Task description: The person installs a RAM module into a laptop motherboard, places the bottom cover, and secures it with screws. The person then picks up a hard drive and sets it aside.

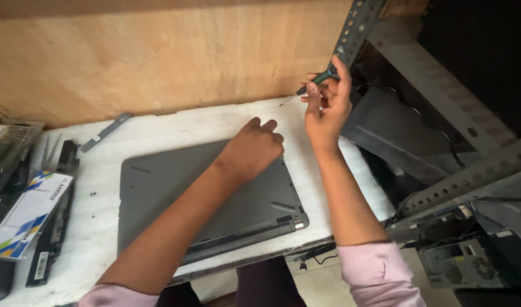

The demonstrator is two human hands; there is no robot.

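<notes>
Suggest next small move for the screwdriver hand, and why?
Probably lower the right hand so the screwdriver tip meets the laptop base. The tool is held raised above the far corner, touching nothing, while the left hand rests on the upturned base, steadying it.

The left hand (252,149) rests flat on the upturned grey laptop (158,193) on the white desk (175,122); above the laptop's far right corner, the right hand (327,108) pinches a thin green-handled screwdriver (312,84).

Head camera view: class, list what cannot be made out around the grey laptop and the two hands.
- Laptop far corner: covered by the left hand.
- Laptop near edge: crossed by the left forearm.
- Screwdriver tip: too thin and blurred to tell its type; the right hand hides part of the handle.
- Small screws on the table: too small to count.
</notes>
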